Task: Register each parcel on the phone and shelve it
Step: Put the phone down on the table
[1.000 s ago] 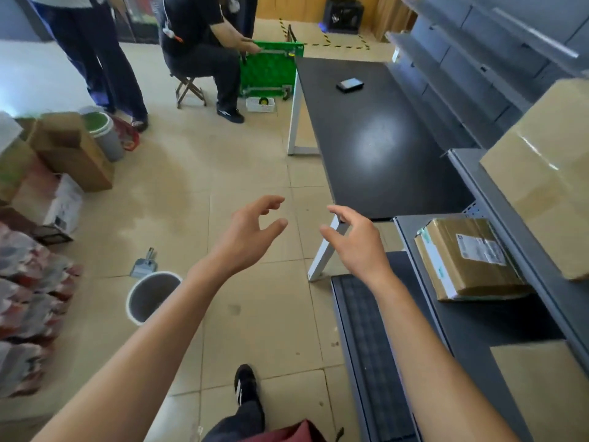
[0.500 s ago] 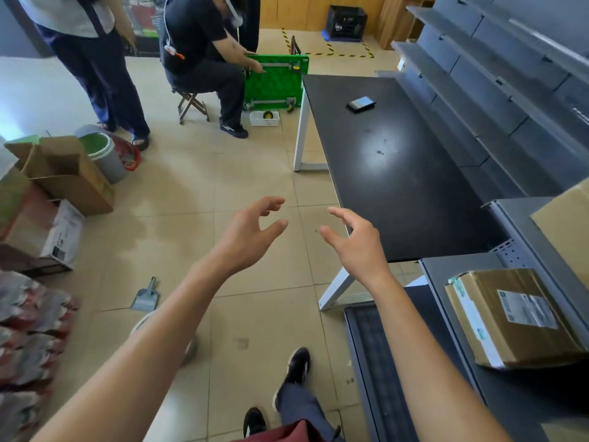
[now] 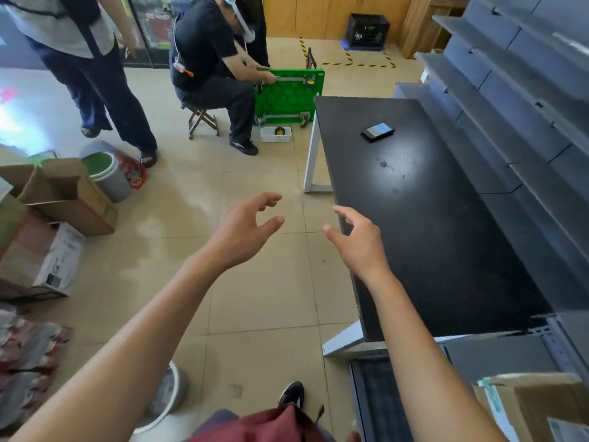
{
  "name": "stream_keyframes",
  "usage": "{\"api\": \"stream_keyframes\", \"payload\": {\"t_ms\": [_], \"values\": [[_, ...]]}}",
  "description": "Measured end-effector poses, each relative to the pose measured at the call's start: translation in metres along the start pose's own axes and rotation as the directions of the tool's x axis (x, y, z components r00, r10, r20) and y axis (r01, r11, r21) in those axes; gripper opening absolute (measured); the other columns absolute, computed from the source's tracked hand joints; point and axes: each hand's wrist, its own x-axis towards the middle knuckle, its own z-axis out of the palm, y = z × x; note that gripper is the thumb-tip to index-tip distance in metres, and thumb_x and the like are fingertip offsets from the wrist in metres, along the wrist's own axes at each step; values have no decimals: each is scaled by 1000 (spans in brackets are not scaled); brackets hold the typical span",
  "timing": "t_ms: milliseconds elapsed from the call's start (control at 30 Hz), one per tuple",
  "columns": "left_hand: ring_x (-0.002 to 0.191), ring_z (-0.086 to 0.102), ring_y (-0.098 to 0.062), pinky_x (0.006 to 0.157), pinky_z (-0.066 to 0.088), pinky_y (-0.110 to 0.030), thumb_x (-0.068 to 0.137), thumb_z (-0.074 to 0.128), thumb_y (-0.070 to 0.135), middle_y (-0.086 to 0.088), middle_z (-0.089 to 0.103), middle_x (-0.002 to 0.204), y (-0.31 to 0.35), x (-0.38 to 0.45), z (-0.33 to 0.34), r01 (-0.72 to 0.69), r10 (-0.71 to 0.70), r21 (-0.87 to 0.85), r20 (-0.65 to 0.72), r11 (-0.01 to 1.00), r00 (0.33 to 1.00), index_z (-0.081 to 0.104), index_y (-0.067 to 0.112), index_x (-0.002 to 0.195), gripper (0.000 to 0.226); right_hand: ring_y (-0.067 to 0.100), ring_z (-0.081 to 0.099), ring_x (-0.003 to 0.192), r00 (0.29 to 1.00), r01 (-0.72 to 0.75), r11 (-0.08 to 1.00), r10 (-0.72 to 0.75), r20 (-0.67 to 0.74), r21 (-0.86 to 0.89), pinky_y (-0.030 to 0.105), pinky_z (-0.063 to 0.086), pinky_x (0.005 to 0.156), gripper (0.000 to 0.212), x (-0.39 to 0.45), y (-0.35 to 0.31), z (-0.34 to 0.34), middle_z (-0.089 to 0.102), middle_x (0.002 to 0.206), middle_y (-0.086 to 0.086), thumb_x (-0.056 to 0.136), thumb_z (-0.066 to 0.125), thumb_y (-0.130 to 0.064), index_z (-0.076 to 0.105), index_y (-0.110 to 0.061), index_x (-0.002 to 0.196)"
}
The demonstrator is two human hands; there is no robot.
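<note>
Phone point(image 3: 378, 131) lies flat near the far end of the black tabletop point(image 3: 430, 224), nothing else on that surface, well apart from both hands. One taped cardboard parcel point(image 3: 538, 406) sits on the grey shelf point(image 3: 510, 355) at lower right, label partly showing — judged already shelved, though whether it was registered cannot be told.

Left hand point(image 3: 245, 232) and right hand point(image 3: 358, 242) hang out in front over the floor and the tabletop's near edge, fingers spread and loosely curved, holding nothing.

More cardboard boxes point(image 3: 60, 193) stand at the left on the floor — possibly parcels waiting, not certain. Upper shelves on the right look bare.

Judgement: between parcels; phone and next parcel both yet to be picked up.
</note>
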Motion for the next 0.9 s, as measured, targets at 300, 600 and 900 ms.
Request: {"api": "stream_keyframes", "payload": {"t_ms": [300,600,900], "values": [[125,52,-6,109,43,-40,98,63,35,15,60,130,-9,101,4,11,-11,-35,21,999,1000,54,34,139,42,12,50,136,999,-50,999,50,-18,-17,22,36,102,49,102,5,0,59,143,-5,94,68,-31,59,-23,141],[125,52,-9,108,45,-39,99,62,33,12,61,132,-21,247,-17,-60,62,-27,91,998,994,54,30,141,43,12,51,134,987,-145,989,143,-66,-20,23,37,99,48,229,-5,14,59,142,-5,96,68,-27,57,-23,142],[126,52,-10,110,45,-42,98,64,31,10,61,134,-24,366,-9,-116,126,-56,231,992,965,55,27,142,45,13,50,134,945,-264,964,268,-186,45,30,41,103,47,315,1,19,58,143,-6,96,67,-32,57,-27,142]]}}
